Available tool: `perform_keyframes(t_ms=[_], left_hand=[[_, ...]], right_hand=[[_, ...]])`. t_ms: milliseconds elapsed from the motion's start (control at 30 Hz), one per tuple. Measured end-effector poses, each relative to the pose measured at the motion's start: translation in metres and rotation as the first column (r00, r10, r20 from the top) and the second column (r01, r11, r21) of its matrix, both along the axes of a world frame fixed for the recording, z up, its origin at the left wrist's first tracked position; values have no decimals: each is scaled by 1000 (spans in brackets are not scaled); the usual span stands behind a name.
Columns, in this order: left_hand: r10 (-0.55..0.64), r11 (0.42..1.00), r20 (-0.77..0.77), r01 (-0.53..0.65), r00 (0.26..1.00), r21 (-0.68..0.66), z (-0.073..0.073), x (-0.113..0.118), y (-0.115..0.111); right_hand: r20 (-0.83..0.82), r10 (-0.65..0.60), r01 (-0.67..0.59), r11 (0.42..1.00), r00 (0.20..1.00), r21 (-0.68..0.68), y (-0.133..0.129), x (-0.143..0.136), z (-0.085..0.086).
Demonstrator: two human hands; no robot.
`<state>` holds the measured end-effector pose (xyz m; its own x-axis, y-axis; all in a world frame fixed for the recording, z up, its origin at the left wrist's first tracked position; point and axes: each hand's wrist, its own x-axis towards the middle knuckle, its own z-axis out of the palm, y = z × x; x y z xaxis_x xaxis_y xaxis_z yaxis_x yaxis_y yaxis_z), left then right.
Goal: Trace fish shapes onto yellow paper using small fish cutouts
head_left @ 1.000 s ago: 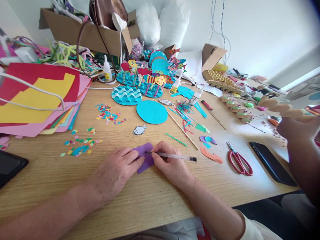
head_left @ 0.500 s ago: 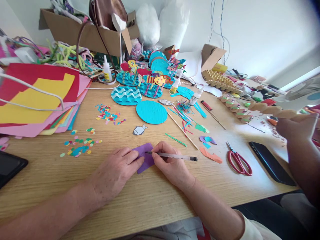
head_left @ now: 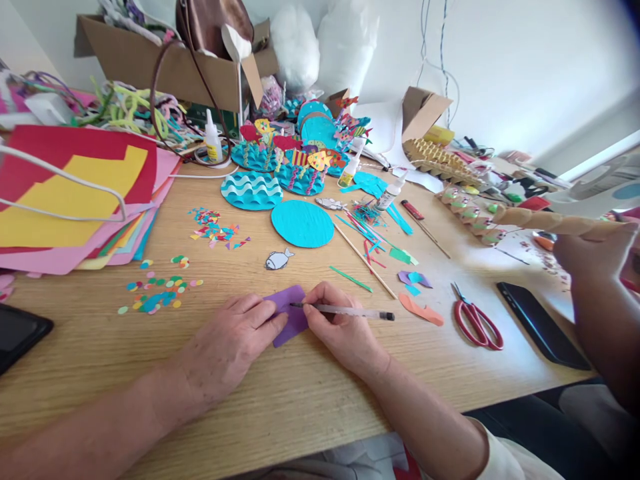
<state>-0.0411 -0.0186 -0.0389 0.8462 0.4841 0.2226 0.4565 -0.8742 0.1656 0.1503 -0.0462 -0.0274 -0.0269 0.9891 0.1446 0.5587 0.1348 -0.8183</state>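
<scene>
A small piece of purple paper (head_left: pixel 295 327) lies on the table in front of me. My left hand (head_left: pixel 245 330) holds down its left part, fingers close together on top and the thumb beside them. In my right hand (head_left: pixel 345 327) is a pen (head_left: pixel 357 311) with a clear barrel and a black end cap, pinched between thumb and fingers. Its tip touches the purple paper near the left fingertips. Just beyond the paper lies a fish cutout (head_left: pixel 279 259), white-grey with dark outlines. Farther back is a blue oval disc (head_left: pixel 303 224).
Red-handled scissors (head_left: pixel 477 321) and a black phone (head_left: pixel 543 325) lie at right. Confetti dots (head_left: pixel 163 293) and stacked coloured sheets (head_left: pixel 75 193) are at left. Glue bottles (head_left: pixel 391 191) and paper sea scenes (head_left: pixel 300 175) stand behind. Another person's hand (head_left: pixel 593 257) holds a tan wavy strip.
Both hands, the pen and the purple paper stay almost where they were. The view shifts very slightly, and the other person's tan strip has moved a little.
</scene>
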Motion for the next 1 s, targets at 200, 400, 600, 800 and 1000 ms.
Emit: perform_keyframes(t_ms=[200, 400, 600, 800, 1000], left_hand=[[2, 1000, 21, -2, 1000, 11, -2, 0, 1], [-2, 1000, 30, 1, 1000, 12, -4, -1, 1], [0, 1000, 35, 0, 999, 11, -3, 1, 2], [5, 1000, 25, -5, 1000, 23, -2, 1, 1], [6, 1000, 8, -6, 1000, 28, -1, 3, 1]], right_hand=[[17, 2, -2, 1000, 1000, 0, 0, 0, 0], [17, -4, 4, 1000, 1000, -2, 0, -1, 1], [-23, -11, 11, 1000, 1000, 1, 0, 0, 1], [21, -24, 24, 1000, 999, 4, -1, -1, 2], [28, -15, 15, 1000, 1000, 1, 0, -1, 2]])
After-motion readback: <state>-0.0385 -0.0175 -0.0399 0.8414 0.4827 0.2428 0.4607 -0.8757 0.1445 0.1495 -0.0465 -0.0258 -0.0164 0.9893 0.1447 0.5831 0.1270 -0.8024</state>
